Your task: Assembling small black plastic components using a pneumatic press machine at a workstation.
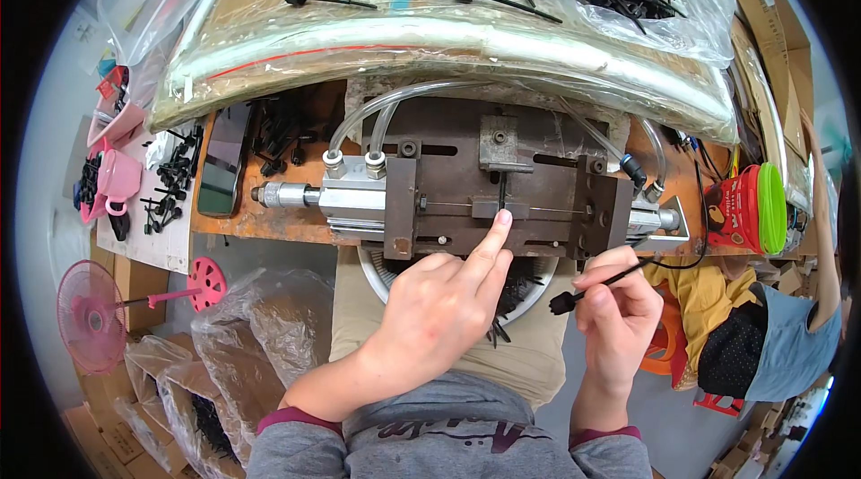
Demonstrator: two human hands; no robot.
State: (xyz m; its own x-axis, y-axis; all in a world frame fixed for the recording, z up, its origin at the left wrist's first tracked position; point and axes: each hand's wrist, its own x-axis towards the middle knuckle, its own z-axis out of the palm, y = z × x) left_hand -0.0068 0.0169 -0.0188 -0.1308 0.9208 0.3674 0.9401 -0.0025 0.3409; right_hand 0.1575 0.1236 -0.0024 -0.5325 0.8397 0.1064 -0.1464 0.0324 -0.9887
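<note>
black rod (565,301) is pinched by right hand (621,316); left hand (444,304), forefinger extended, seemingly touches block (484,209).

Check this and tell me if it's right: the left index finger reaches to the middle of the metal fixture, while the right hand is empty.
One error: the right hand is not empty. The head view shows it holding a black rod with a knobbed end. The left index finger does reach the middle of the metal fixture.
</note>
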